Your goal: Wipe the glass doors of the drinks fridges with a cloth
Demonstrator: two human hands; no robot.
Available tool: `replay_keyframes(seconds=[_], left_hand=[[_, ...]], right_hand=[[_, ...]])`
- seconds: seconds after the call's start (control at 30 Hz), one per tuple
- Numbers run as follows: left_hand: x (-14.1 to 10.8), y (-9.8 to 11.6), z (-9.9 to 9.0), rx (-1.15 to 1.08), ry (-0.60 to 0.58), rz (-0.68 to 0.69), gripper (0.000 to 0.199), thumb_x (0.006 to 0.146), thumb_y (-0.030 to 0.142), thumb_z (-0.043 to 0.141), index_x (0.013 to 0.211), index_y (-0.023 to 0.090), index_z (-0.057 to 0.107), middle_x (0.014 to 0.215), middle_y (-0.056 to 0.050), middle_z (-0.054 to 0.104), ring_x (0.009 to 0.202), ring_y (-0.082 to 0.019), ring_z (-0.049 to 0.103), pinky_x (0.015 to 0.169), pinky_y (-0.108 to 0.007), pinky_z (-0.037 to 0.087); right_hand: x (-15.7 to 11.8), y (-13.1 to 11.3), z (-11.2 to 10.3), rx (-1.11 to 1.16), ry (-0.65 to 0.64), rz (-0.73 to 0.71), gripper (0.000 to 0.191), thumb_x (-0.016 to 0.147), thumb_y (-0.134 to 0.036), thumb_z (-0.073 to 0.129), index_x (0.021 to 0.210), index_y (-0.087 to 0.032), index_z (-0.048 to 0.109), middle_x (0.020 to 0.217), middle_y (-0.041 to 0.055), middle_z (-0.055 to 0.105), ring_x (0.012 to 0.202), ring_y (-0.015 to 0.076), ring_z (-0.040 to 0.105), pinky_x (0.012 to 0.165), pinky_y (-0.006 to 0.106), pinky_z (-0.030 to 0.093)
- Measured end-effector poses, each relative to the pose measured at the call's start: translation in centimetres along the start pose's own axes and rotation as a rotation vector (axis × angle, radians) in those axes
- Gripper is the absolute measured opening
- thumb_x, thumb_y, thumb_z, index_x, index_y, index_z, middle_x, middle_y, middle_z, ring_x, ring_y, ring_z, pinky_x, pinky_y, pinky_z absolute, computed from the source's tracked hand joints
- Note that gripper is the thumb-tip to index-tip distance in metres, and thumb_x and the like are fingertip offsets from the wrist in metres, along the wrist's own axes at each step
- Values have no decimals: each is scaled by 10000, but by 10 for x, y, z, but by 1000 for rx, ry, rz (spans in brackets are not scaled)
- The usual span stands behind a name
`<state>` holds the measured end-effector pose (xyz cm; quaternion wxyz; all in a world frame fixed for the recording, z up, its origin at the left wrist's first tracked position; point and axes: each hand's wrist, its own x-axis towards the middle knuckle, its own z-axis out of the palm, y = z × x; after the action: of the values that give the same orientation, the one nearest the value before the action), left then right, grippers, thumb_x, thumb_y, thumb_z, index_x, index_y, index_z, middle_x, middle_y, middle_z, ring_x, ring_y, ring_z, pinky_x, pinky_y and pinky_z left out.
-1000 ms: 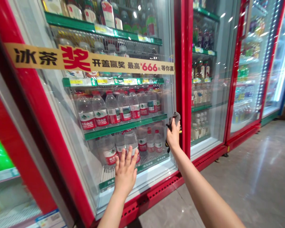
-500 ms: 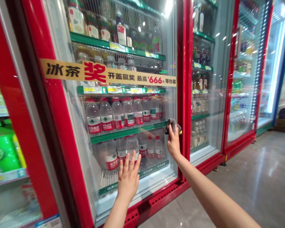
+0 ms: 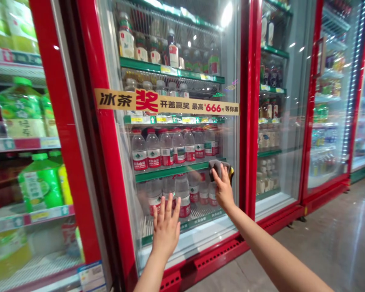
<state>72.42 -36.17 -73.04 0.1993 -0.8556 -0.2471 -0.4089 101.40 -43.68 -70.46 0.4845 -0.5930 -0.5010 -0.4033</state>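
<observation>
A glass fridge door [image 3: 185, 142] with a red frame stands before me, a tan banner [image 3: 176, 106] stuck across it. My right hand [image 3: 224, 188] presses a dark grey cloth [image 3: 216, 165] with a yellow edge against the lower right part of the glass. Its fingers lie over the cloth. Lower and further left, my left hand [image 3: 167, 227] is spread at the glass with nothing in it. Behind the pane, red-capped water bottles [image 3: 153, 152] line a green-edged shelf, and more stand on the shelf below.
At the left, a red-framed shelf unit holds large green bottles [image 3: 41, 182]. More red-framed fridges [image 3: 310, 121] run off to the right. A red vented base [image 3: 219, 257] lies under the door, above a shiny grey floor [image 3: 331, 239].
The view has swung left, so the fridge appears further right. My right hand and the cloth have moved left across the glass, away from the right frame. My left hand remains spread.
</observation>
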Motion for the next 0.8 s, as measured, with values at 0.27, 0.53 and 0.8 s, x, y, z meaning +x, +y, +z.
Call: replay_keyframes(seconds=[0.27,0.53,0.8], left_hand=[[-7,-9,-9,33,-8,-39,908,833,316,718,1599,304,231,1694,-82,168,1561,-350,122,1242,-612,190],[-12,-16,-11,72,-4,-71,930,818,286,724,1600,311,222,1694,-77,171,1559,-347,147,1235,-610,221],[-12,-27,-16,95,47,-109,953,811,299,735,1604,308,207,1693,-74,179,1563,-350,112,1240,-624,191]], right_hand=[[-10,-7,-3,-41,2,5,948,791,77,391,1582,-424,242,1713,-11,59,1565,277,105,1192,594,328],[-15,-57,0,-174,-255,-176,816,838,32,446,1520,-415,412,1704,-8,118,1562,294,131,1153,562,389],[-7,-66,18,-99,39,-72,909,827,58,380,1587,-417,230,1707,21,86,1560,325,114,1150,618,371]])
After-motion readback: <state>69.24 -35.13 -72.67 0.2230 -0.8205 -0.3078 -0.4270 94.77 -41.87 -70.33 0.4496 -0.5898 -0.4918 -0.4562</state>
